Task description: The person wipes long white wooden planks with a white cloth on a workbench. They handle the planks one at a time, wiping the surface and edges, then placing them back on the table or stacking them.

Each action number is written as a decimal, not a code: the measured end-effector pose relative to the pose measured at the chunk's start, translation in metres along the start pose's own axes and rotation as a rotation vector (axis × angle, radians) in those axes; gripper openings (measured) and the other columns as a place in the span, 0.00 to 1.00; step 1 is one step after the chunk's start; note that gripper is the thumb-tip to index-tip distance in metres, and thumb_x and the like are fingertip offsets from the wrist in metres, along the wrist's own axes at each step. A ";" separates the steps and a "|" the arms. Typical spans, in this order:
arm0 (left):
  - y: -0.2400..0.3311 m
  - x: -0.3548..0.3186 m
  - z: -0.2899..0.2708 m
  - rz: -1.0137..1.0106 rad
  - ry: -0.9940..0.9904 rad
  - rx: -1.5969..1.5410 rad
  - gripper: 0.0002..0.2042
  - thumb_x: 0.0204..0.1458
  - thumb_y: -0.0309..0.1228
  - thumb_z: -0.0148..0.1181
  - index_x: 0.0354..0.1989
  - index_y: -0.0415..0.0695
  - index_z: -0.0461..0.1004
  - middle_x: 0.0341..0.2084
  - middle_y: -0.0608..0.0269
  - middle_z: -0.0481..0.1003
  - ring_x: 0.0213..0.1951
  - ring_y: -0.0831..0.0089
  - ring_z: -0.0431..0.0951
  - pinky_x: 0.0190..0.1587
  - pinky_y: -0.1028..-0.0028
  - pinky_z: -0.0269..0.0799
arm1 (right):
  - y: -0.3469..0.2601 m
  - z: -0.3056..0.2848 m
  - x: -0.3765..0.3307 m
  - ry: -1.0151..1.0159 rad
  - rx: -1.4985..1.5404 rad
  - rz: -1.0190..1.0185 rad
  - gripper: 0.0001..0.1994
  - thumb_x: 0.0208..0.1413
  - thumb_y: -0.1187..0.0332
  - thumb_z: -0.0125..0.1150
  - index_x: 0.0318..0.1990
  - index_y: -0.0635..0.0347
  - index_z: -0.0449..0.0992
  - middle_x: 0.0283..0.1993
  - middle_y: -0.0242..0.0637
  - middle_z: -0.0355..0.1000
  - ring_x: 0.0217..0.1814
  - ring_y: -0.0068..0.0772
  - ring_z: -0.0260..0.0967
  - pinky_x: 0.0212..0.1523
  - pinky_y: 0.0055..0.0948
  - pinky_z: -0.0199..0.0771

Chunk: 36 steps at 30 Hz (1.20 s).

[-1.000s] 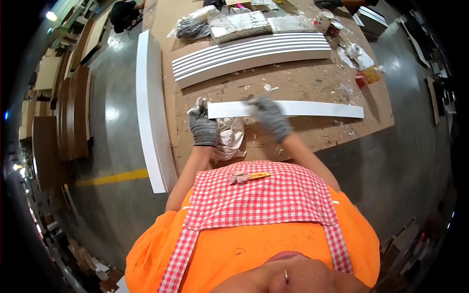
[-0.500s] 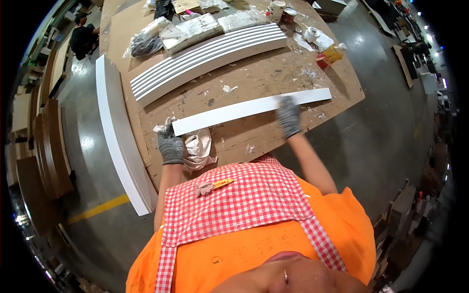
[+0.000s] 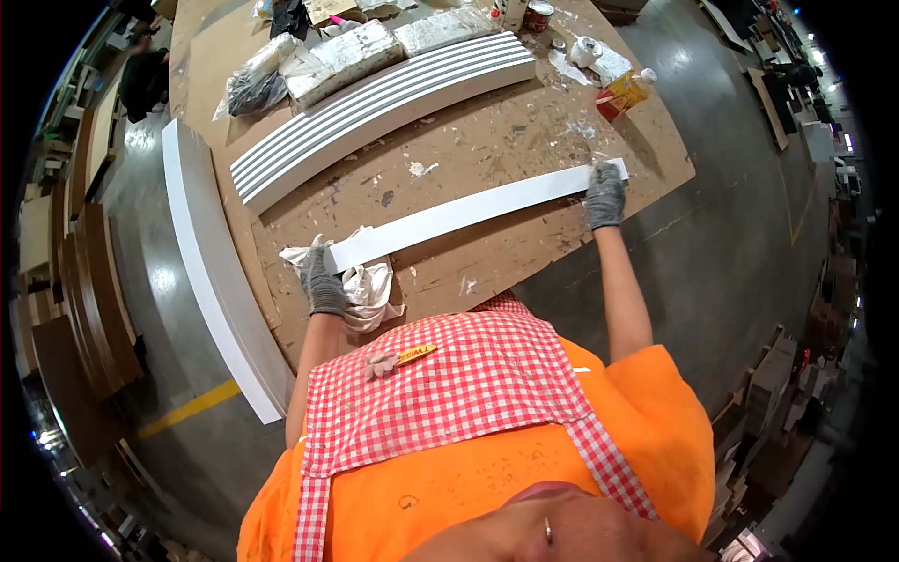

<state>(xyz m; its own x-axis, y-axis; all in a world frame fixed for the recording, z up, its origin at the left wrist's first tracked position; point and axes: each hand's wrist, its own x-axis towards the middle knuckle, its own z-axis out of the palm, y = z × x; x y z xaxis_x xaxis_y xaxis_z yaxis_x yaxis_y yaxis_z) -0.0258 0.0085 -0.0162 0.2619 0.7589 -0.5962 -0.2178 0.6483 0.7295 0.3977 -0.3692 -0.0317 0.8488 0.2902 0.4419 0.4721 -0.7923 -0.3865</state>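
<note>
A long white strip of board [image 3: 473, 215] lies across the worktable, in front of me. Around its left end my gloved left hand [image 3: 322, 281] is closed, thumb on top. At the other end my gloved right hand [image 3: 605, 197] is closed around the strip, fingers partly hidden. Both gloves are grey knit. A crumpled white cloth [image 3: 371, 292] lies under and beside the left end, next to my left hand. Farther back, several matching white strips [image 3: 375, 122] stand side by side in a stack.
The brown worktable [image 3: 449, 267] has paint-like specks. Paint-smeared white blocks [image 3: 348, 62], a plastic bag [image 3: 255, 80], a bottle of reddish-yellow liquid [image 3: 625, 94] and a can [image 3: 537, 16] stand farther back. White panels [image 3: 201, 262] line the left edge. A person [image 3: 143, 80] is at far left.
My right hand has slid right along the strip, from right of its middle to its right end. My left hand stays at the left end. The view has shifted slightly.
</note>
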 end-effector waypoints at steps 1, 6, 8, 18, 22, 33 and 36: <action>0.000 -0.008 -0.006 0.046 0.128 0.079 0.14 0.51 0.32 0.58 0.46 0.43 0.73 0.36 0.62 0.73 0.35 0.71 0.72 0.38 0.72 0.72 | -0.041 -0.019 0.020 -0.150 -0.005 0.125 0.11 0.54 0.65 0.50 0.39 0.61 0.75 0.40 0.48 0.72 0.43 0.50 0.69 0.46 0.38 0.68; -0.004 -0.021 0.016 0.213 0.094 0.304 0.15 0.52 0.32 0.56 0.49 0.44 0.71 0.38 0.64 0.72 0.38 0.73 0.71 0.30 0.74 0.72 | 0.024 -0.023 0.051 -0.135 -0.113 0.072 0.12 0.53 0.67 0.51 0.40 0.62 0.75 0.42 0.48 0.72 0.45 0.49 0.68 0.48 0.39 0.67; 0.008 -0.041 0.037 0.126 0.184 0.327 0.15 0.53 0.32 0.55 0.49 0.46 0.71 0.39 0.65 0.72 0.38 0.72 0.71 0.28 0.74 0.73 | 0.026 -0.017 0.047 -0.114 -0.146 -0.011 0.12 0.53 0.67 0.51 0.40 0.62 0.75 0.43 0.48 0.72 0.47 0.48 0.68 0.48 0.40 0.66; 0.001 -0.036 0.030 0.184 0.225 0.335 0.14 0.52 0.32 0.56 0.47 0.46 0.72 0.38 0.65 0.72 0.39 0.73 0.71 0.27 0.75 0.73 | 0.043 -0.030 0.067 -0.073 -0.116 0.067 0.10 0.53 0.66 0.53 0.36 0.63 0.76 0.37 0.48 0.72 0.42 0.49 0.69 0.46 0.39 0.68; 0.006 -0.043 0.034 0.077 0.208 0.289 0.15 0.52 0.32 0.56 0.48 0.49 0.72 0.41 0.65 0.71 0.37 0.73 0.71 0.26 0.75 0.73 | 0.025 -0.013 0.049 -0.125 -0.113 -0.057 0.10 0.53 0.65 0.54 0.36 0.60 0.76 0.38 0.46 0.72 0.42 0.48 0.69 0.49 0.38 0.67; 0.003 -0.016 0.008 -0.043 0.106 0.228 0.15 0.52 0.35 0.53 0.49 0.49 0.71 0.41 0.65 0.73 0.41 0.70 0.72 0.32 0.66 0.75 | 0.030 -0.028 0.047 -0.072 -0.352 -0.041 0.09 0.52 0.64 0.53 0.33 0.59 0.76 0.37 0.47 0.71 0.40 0.49 0.68 0.44 0.40 0.67; 0.024 -0.015 -0.007 -0.233 -0.144 -0.044 0.15 0.53 0.36 0.50 0.48 0.46 0.71 0.44 0.60 0.74 0.46 0.64 0.72 0.43 0.59 0.73 | -0.003 -0.017 0.010 -0.097 -0.234 -0.006 0.08 0.52 0.67 0.52 0.31 0.60 0.75 0.33 0.47 0.69 0.37 0.49 0.67 0.41 0.42 0.67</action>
<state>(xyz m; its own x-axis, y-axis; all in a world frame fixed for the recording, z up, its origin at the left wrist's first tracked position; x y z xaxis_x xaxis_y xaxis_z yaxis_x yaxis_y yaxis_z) -0.0416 0.0128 0.0077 0.4403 0.5742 -0.6902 -0.1753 0.8090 0.5611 0.4001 -0.3729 -0.0124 0.8703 0.3369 0.3592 0.4191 -0.8897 -0.1811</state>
